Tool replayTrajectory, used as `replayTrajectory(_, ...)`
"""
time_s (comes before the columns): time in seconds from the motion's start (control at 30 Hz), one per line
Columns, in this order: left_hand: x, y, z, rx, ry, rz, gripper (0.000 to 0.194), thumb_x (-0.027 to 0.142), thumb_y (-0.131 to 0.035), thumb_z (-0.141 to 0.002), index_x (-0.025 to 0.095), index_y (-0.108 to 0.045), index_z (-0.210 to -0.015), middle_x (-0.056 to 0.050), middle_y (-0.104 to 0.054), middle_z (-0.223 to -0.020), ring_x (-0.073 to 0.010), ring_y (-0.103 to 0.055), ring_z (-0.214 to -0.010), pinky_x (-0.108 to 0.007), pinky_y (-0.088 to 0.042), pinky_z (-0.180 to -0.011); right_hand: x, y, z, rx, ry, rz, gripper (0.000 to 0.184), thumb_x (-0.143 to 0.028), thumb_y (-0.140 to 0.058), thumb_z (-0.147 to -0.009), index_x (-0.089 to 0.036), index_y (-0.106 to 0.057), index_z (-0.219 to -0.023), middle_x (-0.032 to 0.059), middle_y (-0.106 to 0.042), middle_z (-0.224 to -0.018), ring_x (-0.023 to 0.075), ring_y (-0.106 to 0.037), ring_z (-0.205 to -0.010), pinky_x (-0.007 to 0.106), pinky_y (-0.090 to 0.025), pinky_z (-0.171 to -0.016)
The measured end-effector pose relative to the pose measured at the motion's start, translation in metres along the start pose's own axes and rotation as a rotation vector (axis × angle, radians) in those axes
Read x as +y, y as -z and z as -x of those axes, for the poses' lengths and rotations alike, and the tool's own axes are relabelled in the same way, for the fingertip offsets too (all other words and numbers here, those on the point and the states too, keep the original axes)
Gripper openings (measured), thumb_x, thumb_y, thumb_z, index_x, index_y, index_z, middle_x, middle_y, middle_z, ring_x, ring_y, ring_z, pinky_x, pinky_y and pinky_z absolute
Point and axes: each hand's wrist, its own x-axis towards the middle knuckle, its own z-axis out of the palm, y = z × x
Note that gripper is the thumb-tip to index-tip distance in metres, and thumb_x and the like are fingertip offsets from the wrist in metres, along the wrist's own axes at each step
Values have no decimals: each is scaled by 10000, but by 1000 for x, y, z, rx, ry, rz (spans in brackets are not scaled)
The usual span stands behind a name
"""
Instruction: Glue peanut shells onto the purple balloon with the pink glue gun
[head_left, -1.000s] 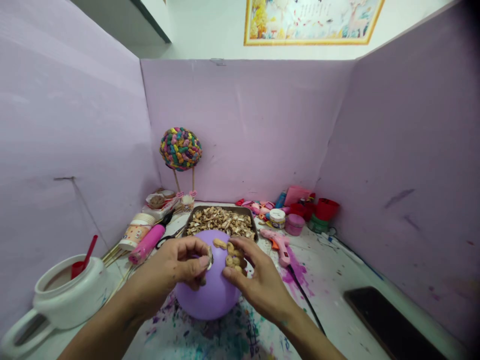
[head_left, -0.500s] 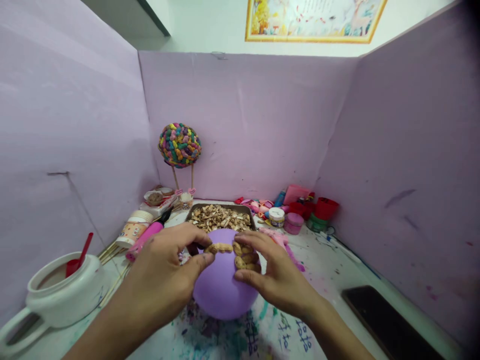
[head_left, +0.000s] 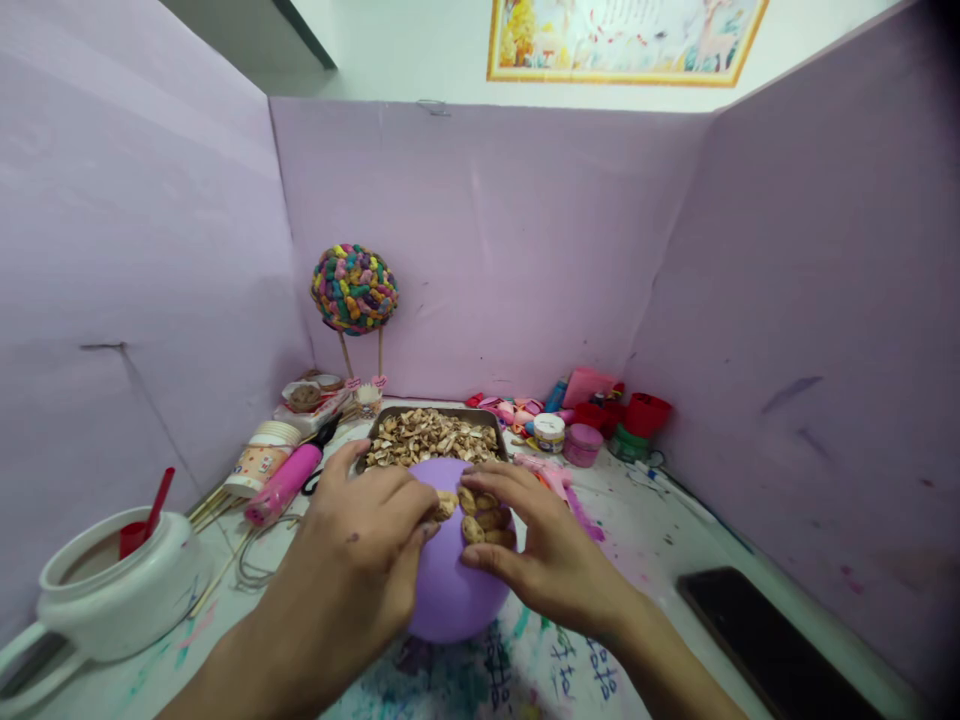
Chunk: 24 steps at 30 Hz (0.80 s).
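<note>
Purple and smooth, the balloon [head_left: 454,600] sits toward the desk's [head_left: 645,565] near edge, in front of the dark tray [head_left: 501,438] of shell pieces [head_left: 431,436] by the far edge. Seating the loose peanut shell [head_left: 447,505] well probably calls for laying it snug against the peanut shell cluster [head_left: 484,521], rounded side out, with light, even pressure, since the taut skin could give or roll. The left hand [head_left: 356,545] reaches in from the near edge, back uppermost, thumb and forefinger apparently pinching that shell. The right hand [head_left: 547,535] arches in from the right, fingers spread, thumb below and forefinger above the cluster, seemingly bracing the balloon against the push.
</note>
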Motion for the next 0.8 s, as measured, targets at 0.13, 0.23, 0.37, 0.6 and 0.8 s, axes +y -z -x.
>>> replayTrajectory(0.13,3,-5,0,19,-50,-28,223,66,-436,-746,203,-609,-775,0,-613,-687,-142,-545,-660,-482,-290,-938,1,-1,0,12,31,-7,447,-263,-684,-679,-182,-535,-1093,97,-534,-1156,233,-457,-1110,398,-373,-946)
replayTrajectory(0.23,4,-9,0,25,-71,-49,228,66,-433,-738,199,-616,-774,-6,-612,-679,-145,-549,-651,-498,-295,-933,2,-2,0,20,37,-9,439,-262,-682,-681,-191,-535,-1088,95,-534,-1155,236,-459,-1110,403,-376,-943)
replayTrajectory(0.37,5,-12,-1,17,-73,-75,232,63,-432,-731,192,-619,-778,-4,-604,-672,-149,-555,-654,-524,-262,-946,2,-1,0,14,31,-3,445,-246,-687,-676,-183,-532,-1088,97,-525,-1161,228,-460,-1107,388,-374,-947)
replayTrajectory(0.6,5,-18,-1,-6,-67,-111,226,73,-430,-730,194,-620,-753,-2,-585,-660,-150,-540,-649,-530,-262,-935,0,-1,-1,3,32,12,459,-220,-689,-672,-162,-523,-1097,102,-519,-1159,216,-453,-1104,363,-372,-947)
replayTrajectory(0.8,3,-21,-1,-22,-49,-123,225,62,-429,-717,189,-614,-732,-17,-566,-698,-153,-510,-666,-508,-294,-901,-1,-2,-1,-2,26,23,448,-207,-691,-666,-148,-535,-1082,101,-526,-1146,209,-457,-1093,347,-372,-943)
